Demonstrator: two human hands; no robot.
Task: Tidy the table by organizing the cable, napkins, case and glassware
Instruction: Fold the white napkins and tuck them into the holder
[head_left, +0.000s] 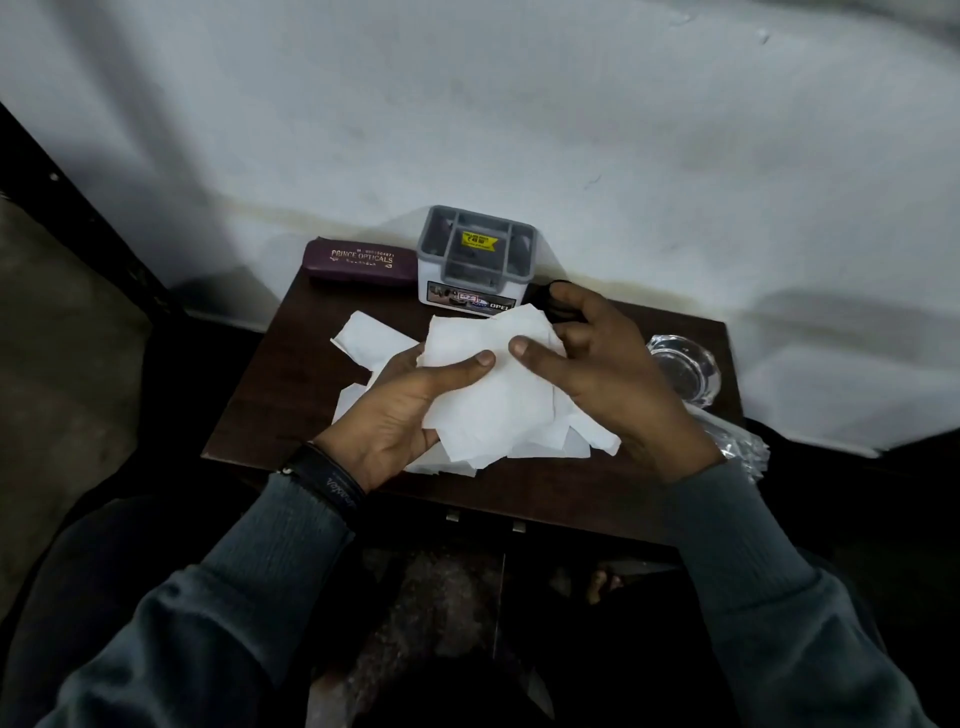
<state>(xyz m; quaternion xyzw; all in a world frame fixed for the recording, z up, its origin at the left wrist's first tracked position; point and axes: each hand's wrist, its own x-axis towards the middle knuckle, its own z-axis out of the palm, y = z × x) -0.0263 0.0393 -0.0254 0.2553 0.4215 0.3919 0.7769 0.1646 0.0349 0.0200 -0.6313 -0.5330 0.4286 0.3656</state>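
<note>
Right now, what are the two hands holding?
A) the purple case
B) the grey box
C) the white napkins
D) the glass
C: the left hand and right hand both pinch the white napkins over the table, while the purple case, the glass and the grey box sit untouched.

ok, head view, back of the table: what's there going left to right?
maroon glasses case → grey-and-white organizer box → black cable, partly hidden behind the right hand → clear glass dish. The napkins in both hands overlap in front, so they are left out.
</note>
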